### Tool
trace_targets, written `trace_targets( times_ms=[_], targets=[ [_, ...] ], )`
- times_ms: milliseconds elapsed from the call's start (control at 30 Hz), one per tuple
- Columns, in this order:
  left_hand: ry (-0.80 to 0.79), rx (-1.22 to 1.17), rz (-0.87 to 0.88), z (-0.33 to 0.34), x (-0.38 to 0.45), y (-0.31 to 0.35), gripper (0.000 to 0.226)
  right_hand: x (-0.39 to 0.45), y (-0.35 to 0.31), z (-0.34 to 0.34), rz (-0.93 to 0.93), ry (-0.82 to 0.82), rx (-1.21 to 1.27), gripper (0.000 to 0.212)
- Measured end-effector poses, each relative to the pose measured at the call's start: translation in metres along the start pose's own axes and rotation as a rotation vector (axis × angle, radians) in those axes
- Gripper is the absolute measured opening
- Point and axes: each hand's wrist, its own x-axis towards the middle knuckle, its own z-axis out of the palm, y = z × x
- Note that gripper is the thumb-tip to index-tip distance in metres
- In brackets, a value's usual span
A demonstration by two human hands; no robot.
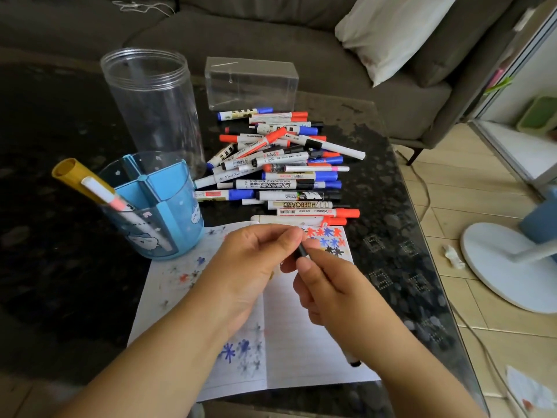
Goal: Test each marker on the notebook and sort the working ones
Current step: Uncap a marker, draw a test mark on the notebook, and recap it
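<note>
Hands meet over notebook (pixel 304 333); right hand (pixel 324 291) pinches black marker (pixel 302 251).

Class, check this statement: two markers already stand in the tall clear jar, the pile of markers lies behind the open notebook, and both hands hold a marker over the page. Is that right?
One detail is wrong. The head view shows the two markers standing in the blue divided cup, not the tall clear jar. The pile does lie behind the notebook, and both hands hold a marker.
</note>
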Motion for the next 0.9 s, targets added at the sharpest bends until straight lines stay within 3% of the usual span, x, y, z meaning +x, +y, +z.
trace_targets(
  times_ms=[100,167,267,433,500,567,633,700,767,800,900],
  targets=[
    [-0.187,-0.140,-0.082,-0.005,-0.001,0.003,0.026,-0.004,-0.007,-0.005,0.177,-0.182,0.559,0.036],
    [-0.311,-0.253,-0.088,-0.004,-0.005,0.006,0.028,-0.005,-0.009,-0.005,0.183,-0.307,0.794,0.032],
    [-0.369,-0.330,-0.077,-0.005,-0.007,0.008,0.028,-0.003,-0.007,-0.003,0.166,-0.455,0.975,0.029],
    [-0.461,-0.340,-0.050,-0.006,-0.008,0.013,0.025,-0.006,-0.008,-0.005,0.190,-0.537,1.093,0.026],
    [-0.337,-0.265,-0.028,-0.004,-0.008,0.011,0.016,-0.007,-0.011,-0.003,0.192,-0.411,0.952,0.027],
    [-0.233,-0.178,-0.002,0.000,-0.007,0.006,0.015,-0.007,-0.012,0.001,0.159,-0.232,0.646,0.033],
    [-0.128,-0.087,0.004,0.005,-0.006,0.000,0.021,-0.005,-0.004,0.006,-0.014,-0.055,0.160,0.031],
    [0.068,-0.073,-0.007,0.003,-0.002,-0.002,0.028,-0.003,0.009,0.010,-0.255,0.133,-0.510,0.017],
    [0.270,-0.090,-0.003,-0.010,0.006,0.000,0.027,-0.005,0.020,0.013,-0.339,0.234,-0.861,0.022],
    [0.304,-0.072,0.016,-0.016,0.008,0.004,0.024,-0.008,0.019,0.015,-0.313,0.238,-0.843,0.026],
    [0.233,0.053,0.068,-0.019,0.002,0.004,0.025,-0.008,0.009,0.007,-0.165,0.181,-0.483,0.030]
  ],
)
